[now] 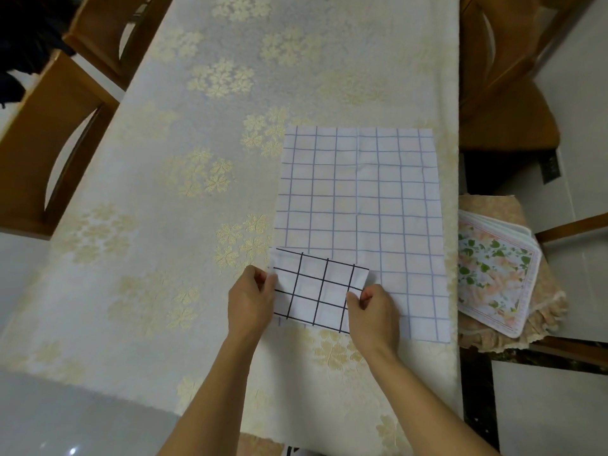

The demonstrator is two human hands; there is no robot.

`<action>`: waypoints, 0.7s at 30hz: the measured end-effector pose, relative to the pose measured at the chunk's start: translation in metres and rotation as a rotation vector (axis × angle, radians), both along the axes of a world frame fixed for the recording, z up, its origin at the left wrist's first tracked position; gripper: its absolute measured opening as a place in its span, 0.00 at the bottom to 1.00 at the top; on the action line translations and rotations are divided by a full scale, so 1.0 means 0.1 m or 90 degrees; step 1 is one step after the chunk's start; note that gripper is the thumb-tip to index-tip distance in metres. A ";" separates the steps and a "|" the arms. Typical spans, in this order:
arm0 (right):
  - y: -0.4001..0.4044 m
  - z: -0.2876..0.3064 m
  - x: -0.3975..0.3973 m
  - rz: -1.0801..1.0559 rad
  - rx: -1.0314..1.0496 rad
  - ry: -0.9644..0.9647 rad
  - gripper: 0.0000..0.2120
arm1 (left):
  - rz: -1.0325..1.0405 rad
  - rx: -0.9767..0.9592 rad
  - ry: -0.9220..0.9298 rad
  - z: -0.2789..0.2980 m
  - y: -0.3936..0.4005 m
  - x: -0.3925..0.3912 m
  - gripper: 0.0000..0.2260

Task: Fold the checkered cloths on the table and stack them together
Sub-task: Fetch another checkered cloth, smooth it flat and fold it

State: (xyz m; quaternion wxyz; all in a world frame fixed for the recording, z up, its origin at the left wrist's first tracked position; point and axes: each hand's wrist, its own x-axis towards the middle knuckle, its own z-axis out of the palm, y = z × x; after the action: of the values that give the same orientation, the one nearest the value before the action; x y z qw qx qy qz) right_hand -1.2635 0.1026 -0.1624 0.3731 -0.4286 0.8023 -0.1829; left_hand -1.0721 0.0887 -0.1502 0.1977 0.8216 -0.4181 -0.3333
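The table [230, 199] fills most of the frame, covered by a pale cream tablecloth [171, 291] patterned with clusters of golden flowers. Wooden chairs stand around it: two at the left edge of the frame [49, 133] and one in the upper right corner [503, 77]. At the right edge, just below the middle, a chair seat with a beige frilled cover [513, 337] carries a stack of floral placemats [493, 271].

In the right half of the frame, a large checkered cloth [362, 199] lies flat and unfolded on the table, white with thin blue-violet grid lines; its right side runs close along the table's right edge. Vertical and horizontal creases cross its middle.

On the lower left corner of that cloth sits a smaller folded cloth [316, 291], white with bold black grid lines, slightly tilted. Its lower edge reaches just past the near edge of the large cloth.

Both bare forearms enter from the bottom centre of the frame. The left hand [251, 299] pinches the left edge of the folded cloth between thumb and fingers. The right hand [373, 311] pinches its right edge near the lower right corner, fingers curled over the fabric. The two hands are apart, one at either side of the folded cloth.
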 end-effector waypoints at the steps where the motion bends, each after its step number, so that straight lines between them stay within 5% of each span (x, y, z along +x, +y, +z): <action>1: -0.01 0.03 0.00 -0.005 -0.003 -0.023 0.13 | 0.007 0.002 0.015 0.03 0.01 0.00 0.08; 12: -0.18 0.34 -0.21 -0.075 -0.037 -0.354 0.10 | 0.170 -0.051 0.286 0.29 0.13 0.02 0.12; 14: -0.21 0.44 -0.29 -0.054 -0.047 -0.381 0.06 | 0.183 -0.057 0.351 0.38 0.16 -0.01 0.10; 21: -0.16 0.78 -0.58 0.047 -0.085 -0.379 0.18 | 0.128 -0.036 0.446 0.71 0.34 -0.24 0.06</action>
State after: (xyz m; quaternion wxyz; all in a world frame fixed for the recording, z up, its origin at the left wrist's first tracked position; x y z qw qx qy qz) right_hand -1.3216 0.0861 -0.0842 0.5691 -0.4083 0.6278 -0.3395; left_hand -1.0962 0.1225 -0.0792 0.3835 0.6886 -0.2513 -0.5618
